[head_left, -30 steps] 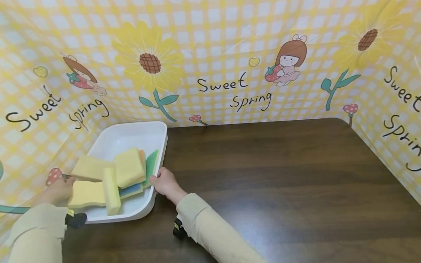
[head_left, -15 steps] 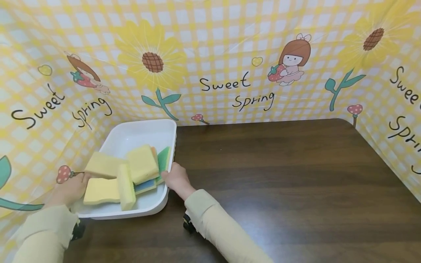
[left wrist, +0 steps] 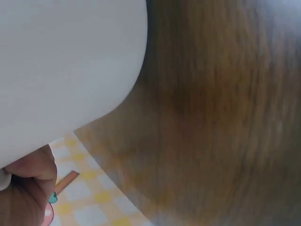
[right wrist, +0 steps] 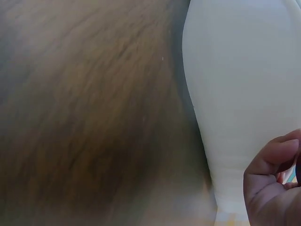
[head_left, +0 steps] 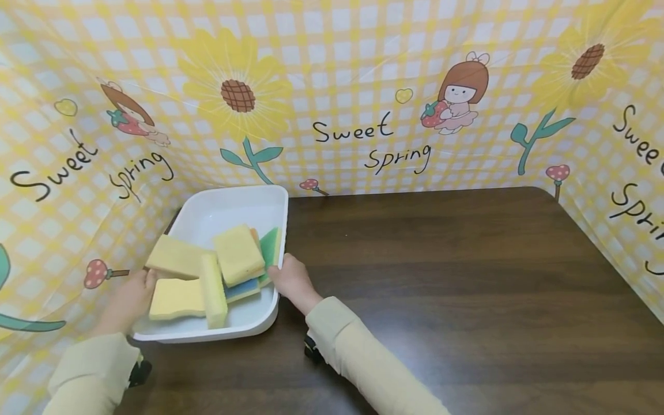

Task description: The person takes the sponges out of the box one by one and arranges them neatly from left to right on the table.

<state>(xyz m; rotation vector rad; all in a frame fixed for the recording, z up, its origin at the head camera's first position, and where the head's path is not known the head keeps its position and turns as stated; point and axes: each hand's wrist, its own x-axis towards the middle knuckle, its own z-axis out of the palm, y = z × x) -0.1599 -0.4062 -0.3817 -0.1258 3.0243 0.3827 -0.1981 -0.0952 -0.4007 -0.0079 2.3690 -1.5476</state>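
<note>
Holding loosely heaped sponges (head_left: pixel 238 251), the tub (head_left: pixel 236 203) is at the bench's (head_left: pixel 441 288) left end, left hand (head_left: pixel 127 300) and right hand (head_left: pixel 294 282) gripping opposite sides; whether it is raised cannot be told. Uneven lifting could tip it, spilling sponges.

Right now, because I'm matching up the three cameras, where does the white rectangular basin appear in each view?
Head: the white rectangular basin is left of centre, between both hands.
Left wrist: the white rectangular basin fills the upper left.
Right wrist: the white rectangular basin runs down the right side.
Shared landmark: dark wood-grain tabletop, filling much of the right in the left-wrist view, left in the right-wrist view.
</note>
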